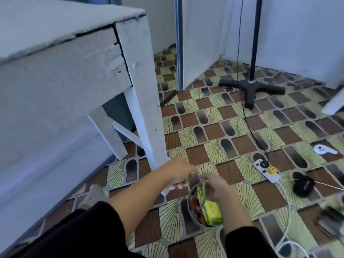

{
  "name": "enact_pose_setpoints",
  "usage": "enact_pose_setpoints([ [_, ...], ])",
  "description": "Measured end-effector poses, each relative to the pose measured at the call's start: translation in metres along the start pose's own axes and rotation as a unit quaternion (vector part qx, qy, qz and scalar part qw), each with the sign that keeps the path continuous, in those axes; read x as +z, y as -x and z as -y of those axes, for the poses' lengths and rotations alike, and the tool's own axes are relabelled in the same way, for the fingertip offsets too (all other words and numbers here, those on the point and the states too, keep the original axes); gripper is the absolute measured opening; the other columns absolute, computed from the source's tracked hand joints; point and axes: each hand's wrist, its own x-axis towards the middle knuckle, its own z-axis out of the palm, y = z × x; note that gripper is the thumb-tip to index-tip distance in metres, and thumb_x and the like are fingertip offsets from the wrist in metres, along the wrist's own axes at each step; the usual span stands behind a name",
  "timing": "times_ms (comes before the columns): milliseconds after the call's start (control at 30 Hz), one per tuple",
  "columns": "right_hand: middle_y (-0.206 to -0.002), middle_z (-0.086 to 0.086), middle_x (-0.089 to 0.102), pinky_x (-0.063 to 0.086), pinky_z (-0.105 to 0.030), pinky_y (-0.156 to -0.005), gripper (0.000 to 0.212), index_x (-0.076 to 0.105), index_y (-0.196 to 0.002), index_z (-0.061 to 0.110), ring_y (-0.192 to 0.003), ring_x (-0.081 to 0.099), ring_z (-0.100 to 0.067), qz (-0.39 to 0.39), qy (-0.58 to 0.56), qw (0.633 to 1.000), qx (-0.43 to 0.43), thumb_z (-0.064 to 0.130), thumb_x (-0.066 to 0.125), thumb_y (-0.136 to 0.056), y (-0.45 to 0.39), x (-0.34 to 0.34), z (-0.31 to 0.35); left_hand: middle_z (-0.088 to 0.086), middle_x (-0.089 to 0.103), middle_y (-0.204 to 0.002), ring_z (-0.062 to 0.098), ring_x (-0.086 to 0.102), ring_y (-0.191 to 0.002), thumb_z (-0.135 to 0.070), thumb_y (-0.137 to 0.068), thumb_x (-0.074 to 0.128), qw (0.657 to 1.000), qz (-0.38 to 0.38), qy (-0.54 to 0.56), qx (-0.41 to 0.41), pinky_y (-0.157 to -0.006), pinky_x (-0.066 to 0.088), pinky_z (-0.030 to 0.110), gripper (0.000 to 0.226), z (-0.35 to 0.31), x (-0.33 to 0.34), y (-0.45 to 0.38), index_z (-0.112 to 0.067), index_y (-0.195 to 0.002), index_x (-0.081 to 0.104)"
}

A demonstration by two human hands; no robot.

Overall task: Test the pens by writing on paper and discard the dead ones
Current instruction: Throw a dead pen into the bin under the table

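Hands meet low over a small round bin [188, 211] that stands on the patterned floor [214, 138], just in front of the white leg of the counter [145, 90]. The right hand [214, 185] hangs directly above the bin's mouth with its fingers curled round a thin green pen [260, 189] — the pen points down toward the rubbish, its lower end close to a yellow-green packet [212, 211] that leans inside the bin beside some orange and brown scraps. The left hand [178, 172] reaches in from the other side, just beside the right one, its fingers bent and pinched together near the bin's rim; motion blur makes it impossible to tell whether that grip holds anything. Both forearms are bare below black sleeves [83, 229]. The counter fills the upper left of the view, seen from below its edge, painted white and rough, with a slanted brace between its legs. To the right, well apart from the bin, a white power strip [264, 169] lies on the floor with a black plug and a yellow adapter in it, and a white cable [286, 211] curls away from it toward the bottom edge. A black cap [303, 185] lies near the strip, and a small white controller [323, 150] rests farther right. Behind them a black stand [251, 86] rises from a four-footed base near the white wall.
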Motion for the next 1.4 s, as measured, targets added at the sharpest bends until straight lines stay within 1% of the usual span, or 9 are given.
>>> enact_pose_setpoints([
  [167,-0.063,-0.005,0.042,0.031,-0.024,-0.053,0.026,0.047,-0.068,0.008,-0.052,0.035,-0.016,-0.005,-0.036,0.989,0.144,0.005,0.045,-0.094,-0.043,-0.011,-0.059,0.004,0.052,-0.060,0.013,0.040,-0.048,-0.022,-0.094,0.049,1.000,0.003,0.012,-0.011,-0.040,0.027,0.015,0.016,0.005,-0.004,-0.010,-0.009,-0.091,0.057],
  [400,-0.059,-0.009,0.043,0.038,-0.024,-0.047,0.019,0.045,-0.079,0.006,-0.051,0.038,-0.018,-0.036,0.034,0.985,0.167,0.000,0.034,-0.093,-0.061,-0.007,-0.079,0.007,0.053,-0.064,0.013,0.038,-0.045,-0.015,-0.093,0.048,0.996,-0.022,0.058,-0.058,-0.038,0.026,0.017,0.014,0.022,-0.016,-0.013,-0.006,-0.094,0.058],
  [533,-0.092,-0.014,0.054,0.043,-0.046,-0.094,0.019,0.053,-0.111,0.004,-0.100,0.054,-0.031,-0.027,0.040,0.993,0.103,0.002,0.040,-0.097,-0.053,-0.007,-0.064,0.005,0.055,-0.064,0.011,0.040,-0.044,-0.016,-0.094,0.047,0.996,-0.028,0.053,-0.065,-0.039,0.028,0.018,0.017,0.027,-0.013,-0.015,-0.005,-0.099,0.059],
  [667,-0.141,-0.017,0.042,0.035,-0.047,-0.100,0.048,0.033,-0.141,0.004,-0.133,0.034,-0.036,-0.049,0.126,0.987,0.089,0.019,0.047,-0.098,-0.058,-0.020,-0.058,0.005,0.055,-0.064,0.011,0.040,-0.043,-0.016,-0.094,0.047,0.996,-0.029,0.053,-0.064,-0.039,0.028,0.017,0.015,0.026,-0.011,-0.017,-0.006,-0.096,0.059],
  [767,-0.134,-0.017,0.048,0.037,-0.049,-0.097,0.048,0.032,-0.145,0.008,-0.125,0.043,-0.036,-0.074,0.120,0.987,0.082,0.018,0.043,-0.099,-0.059,-0.025,-0.053,0.007,0.056,-0.065,0.011,0.041,-0.043,-0.015,-0.094,0.048,0.996,-0.034,0.054,-0.061,-0.038,0.028,0.016,0.017,0.024,-0.011,-0.018,-0.003,-0.099,0.060],
  [867,-0.108,-0.012,0.057,0.041,-0.046,-0.081,0.034,0.046,-0.132,0.008,-0.091,0.054,-0.029,-0.088,0.078,0.991,0.059,0.020,0.039,-0.101,-0.046,-0.017,-0.039,0.007,0.056,-0.065,0.012,0.041,-0.044,-0.013,-0.093,0.048,0.996,-0.056,0.061,-0.042,-0.038,0.029,0.016,0.015,0.021,-0.013,-0.017,-0.005,-0.097,0.060],
  [1000,-0.091,-0.008,0.063,0.043,-0.029,-0.057,0.023,0.059,-0.114,0.004,-0.070,0.054,-0.018,-0.067,0.009,0.997,-0.025,0.015,0.049,-0.096,-0.016,0.013,0.001,0.006,0.059,-0.069,0.014,0.047,-0.053,-0.014,-0.093,0.049,0.981,-0.174,0.086,0.024,-0.047,0.035,0.022,0.015,0.008,-0.024,-0.009,-0.008,-0.089,0.063],
  [1133,-0.071,-0.001,0.055,0.037,-0.023,-0.051,0.012,0.059,-0.101,0.011,-0.055,0.044,-0.011,-0.026,-0.028,0.977,-0.209,0.011,0.049,-0.096,0.055,0.063,0.069,0.004,0.058,-0.066,0.013,0.048,-0.054,-0.017,-0.094,0.049,0.914,-0.366,0.127,0.123,-0.048,0.037,0.021,0.022,-0.019,-0.055,0.021,-0.014,-0.076,0.063],
  [1400,-0.066,0.001,0.056,0.039,-0.029,-0.059,0.028,0.059,-0.071,0.019,-0.063,0.051,-0.015,0.074,-0.029,0.766,-0.638,0.003,0.045,-0.090,0.261,0.158,0.149,0.002,0.053,-0.050,0.011,0.040,-0.037,-0.005,-0.086,0.047,0.769,-0.519,0.187,0.324,-0.039,0.029,0.016,0.025,-0.069,-0.134,0.162,-0.012,-0.063,0.056],
])
